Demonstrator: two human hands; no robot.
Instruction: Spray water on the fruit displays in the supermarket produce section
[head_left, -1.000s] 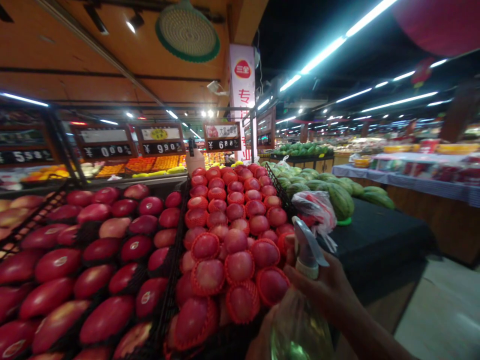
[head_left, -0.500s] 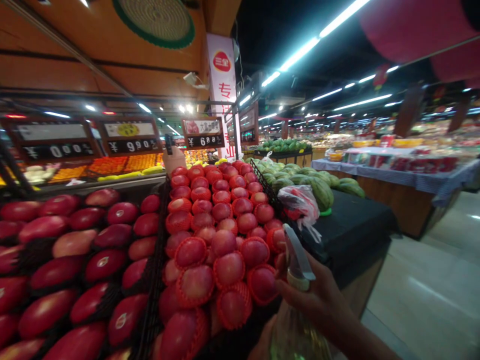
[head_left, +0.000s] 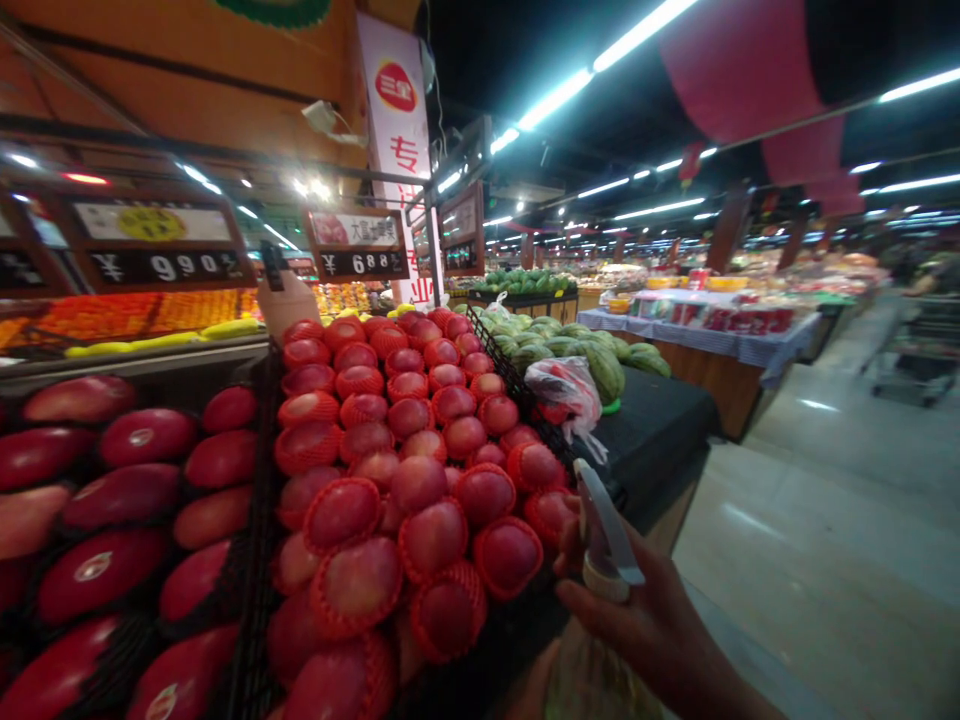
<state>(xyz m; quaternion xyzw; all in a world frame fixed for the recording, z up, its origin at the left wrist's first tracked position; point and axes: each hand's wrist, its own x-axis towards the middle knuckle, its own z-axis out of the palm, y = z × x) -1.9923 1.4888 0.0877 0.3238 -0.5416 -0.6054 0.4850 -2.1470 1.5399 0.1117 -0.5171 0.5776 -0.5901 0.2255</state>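
My right hand (head_left: 656, 610) is closed round the neck of a spray bottle (head_left: 604, 530) with a grey-white trigger head and a clear body. The nozzle points up and forward, over the right edge of the apples. At the bottom edge, a dim part of my left hand (head_left: 534, 690) lies against the bottle's left side; most of its fingers are out of sight. Red apples (head_left: 435, 535) in red foam nets are piled just left of the bottle. Farther left lie larger dark red apples (head_left: 105, 565), some in black nets.
A black crate divider (head_left: 253, 540) parts the two apple piles. A plastic bag (head_left: 566, 395) with something red inside lies by the green melons (head_left: 559, 345) and the black-covered stand (head_left: 660, 420). Price signs (head_left: 358, 245) hang behind. A shopping cart (head_left: 919, 345) stands at the right.
The view has swung to the right, so the apples and signs sit farther left and a cart shows at right. The spray bottle stays in my grip, slightly lower and more tilted.
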